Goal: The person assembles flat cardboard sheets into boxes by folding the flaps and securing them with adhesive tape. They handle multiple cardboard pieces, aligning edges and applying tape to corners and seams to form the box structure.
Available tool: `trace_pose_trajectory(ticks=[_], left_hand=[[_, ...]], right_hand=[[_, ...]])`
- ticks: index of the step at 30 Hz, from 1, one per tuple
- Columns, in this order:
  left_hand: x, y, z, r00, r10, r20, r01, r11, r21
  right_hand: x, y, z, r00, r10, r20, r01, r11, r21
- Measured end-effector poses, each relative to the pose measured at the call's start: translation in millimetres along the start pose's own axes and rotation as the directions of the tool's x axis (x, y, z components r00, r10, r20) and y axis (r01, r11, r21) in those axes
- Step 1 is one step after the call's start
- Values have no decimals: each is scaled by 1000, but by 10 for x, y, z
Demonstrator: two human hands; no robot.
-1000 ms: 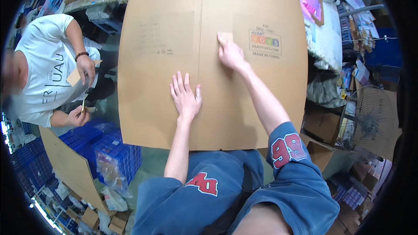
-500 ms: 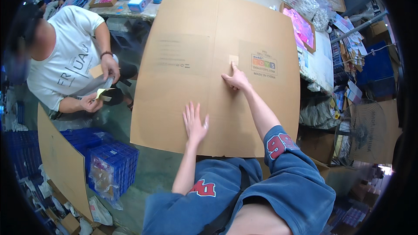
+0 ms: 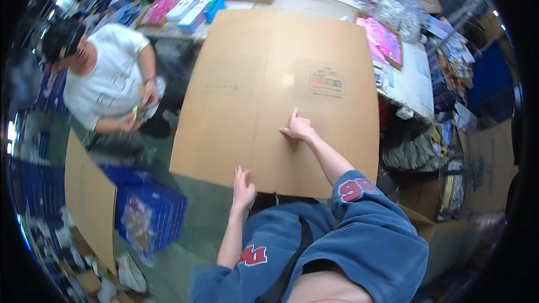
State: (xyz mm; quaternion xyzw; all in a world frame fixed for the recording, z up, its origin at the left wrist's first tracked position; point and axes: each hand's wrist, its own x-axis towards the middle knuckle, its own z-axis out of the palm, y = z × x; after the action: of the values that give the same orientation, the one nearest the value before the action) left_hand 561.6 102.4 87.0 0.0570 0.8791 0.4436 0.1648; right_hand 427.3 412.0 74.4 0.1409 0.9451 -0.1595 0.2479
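While the right hand [image 3: 298, 128] reached over the broad, flat brown cardboard sheet [image 3: 272, 101] with forefinger extended and nothing held, the left hand [image 3: 243, 192] was at its near edge; whether those fingers gripped it could not be told. The sheet lay flat, creased down its middle, its far end beside a cluttered white surface [image 3: 295, 4]. The step in hand seemed to be positioning the sheet; moving it next would call for a secure hold with both hands.
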Motion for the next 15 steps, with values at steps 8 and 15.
trace_pose_trajectory(ticks=[8,15], left_hand=[[-757,98,275,893,154,-423,-115,986,117],[-1866,-822,377,805,-381,-455,357,923,-142]], right_hand=[[-1564,42,895,984,-173,31,176,970,-170],[-1781,-179,937,863,-477,165,500,766,-405]])
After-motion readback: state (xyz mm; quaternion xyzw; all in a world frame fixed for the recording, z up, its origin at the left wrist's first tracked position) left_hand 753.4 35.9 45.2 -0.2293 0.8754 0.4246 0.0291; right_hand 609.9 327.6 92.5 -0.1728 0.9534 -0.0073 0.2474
